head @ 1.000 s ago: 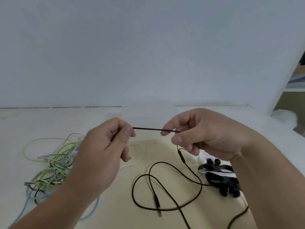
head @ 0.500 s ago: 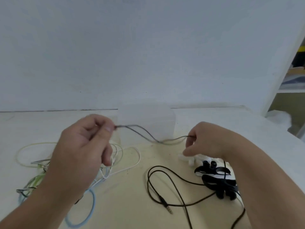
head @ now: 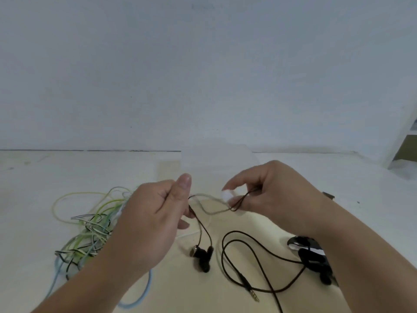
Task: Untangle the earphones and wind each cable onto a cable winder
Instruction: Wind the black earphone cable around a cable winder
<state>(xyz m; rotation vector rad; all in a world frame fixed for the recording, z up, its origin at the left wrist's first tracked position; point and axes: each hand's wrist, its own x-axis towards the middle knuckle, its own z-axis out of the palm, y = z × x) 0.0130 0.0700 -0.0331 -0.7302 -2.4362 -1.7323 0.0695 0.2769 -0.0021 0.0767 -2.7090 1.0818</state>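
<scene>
One black earphone cable (head: 201, 224), left hand (head: 146, 220) pinching it, right hand (head: 277, 195) pinching it, earbuds (head: 202, 254) below.

Pale wall (head: 203, 75) fills the top half, plain, w/ a couple of tiny dark specks (head: 130, 127). Below it a white table (head: 56, 168), its middle tinted cream-yellow. At the back edge, centre: a whitish box-like shape (head: 216, 159) — too blurred to ID. Far right, a white shelf unit (head: 401, 141) w/ an olive panel (head: 407, 150) — and a small dark item (head: 328, 195) on the tabletop nearby.
</scene>
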